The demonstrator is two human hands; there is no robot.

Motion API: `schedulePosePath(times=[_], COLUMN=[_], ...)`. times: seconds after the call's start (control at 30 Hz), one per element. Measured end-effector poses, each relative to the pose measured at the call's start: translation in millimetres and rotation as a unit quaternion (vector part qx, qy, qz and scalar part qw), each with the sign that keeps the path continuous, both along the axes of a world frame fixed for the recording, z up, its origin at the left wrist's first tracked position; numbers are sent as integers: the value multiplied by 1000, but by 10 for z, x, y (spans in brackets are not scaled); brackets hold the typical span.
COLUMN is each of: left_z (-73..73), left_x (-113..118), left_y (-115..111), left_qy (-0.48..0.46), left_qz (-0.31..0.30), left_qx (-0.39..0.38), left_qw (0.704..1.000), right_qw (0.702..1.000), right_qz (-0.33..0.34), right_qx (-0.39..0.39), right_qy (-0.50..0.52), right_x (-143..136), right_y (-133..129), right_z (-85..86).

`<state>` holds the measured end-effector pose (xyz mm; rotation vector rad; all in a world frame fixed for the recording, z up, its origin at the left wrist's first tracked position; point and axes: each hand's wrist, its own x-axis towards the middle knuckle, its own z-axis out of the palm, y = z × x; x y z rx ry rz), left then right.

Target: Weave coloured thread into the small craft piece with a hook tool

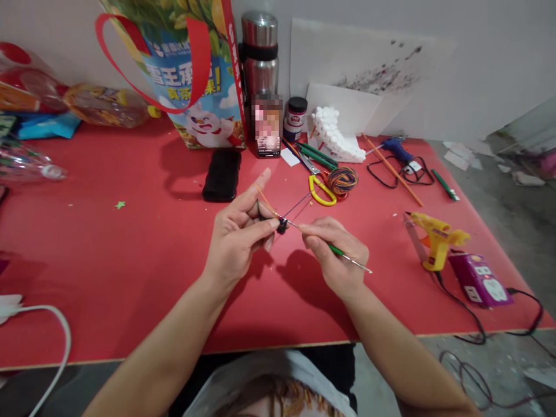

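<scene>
Left hand [241,231]: index finger extended, thumb and other fingers pinched narrow on a small dark crochet piece [282,225], orange thread [266,200] at the fingers. Right hand [336,249]: closed round a green-handled hook [337,251], its tip at the piece. Position: above the desk [143,278], nearer the front edge than the right edge. Yarn ball [343,180]: toward the back edge, beside yellow-handled scissors [322,200].

The piece [282,226], small and dark, is pinched in the left hand [237,234]. The slim metal hook [336,251] (its green grip partly covered by the right hand [341,269]) slants, tip at the piece. Orange-and-blue yarn [343,180] lies balled beyond the piece, rightward.
</scene>
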<state>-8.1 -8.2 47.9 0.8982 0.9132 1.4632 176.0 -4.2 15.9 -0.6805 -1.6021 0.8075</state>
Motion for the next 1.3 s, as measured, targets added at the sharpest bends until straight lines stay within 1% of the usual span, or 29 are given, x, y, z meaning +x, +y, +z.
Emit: schedulePosePath(times=[0.4,0.73,0.93,1.3], left_z=[2,9,16,-16], left_x=[-20,-40,-37,-54], left_y=[-6,24,13,6], left_qy=[47,35,46,61], left_qz=[12,9,6,-3], left_qx=[20,22,18,30], left_qw=[999,999,999,998], right_qw=[1000,1000,1000,1000], right_qz=[-6,-7,-6,-12], right_qx=[0,-16,-7,-1], right_qy=[-17,-10,-8,-26], right_x=[27,35,54,82], right_y=[-15,-12,-4,11], right_z=[56,65,80,113])
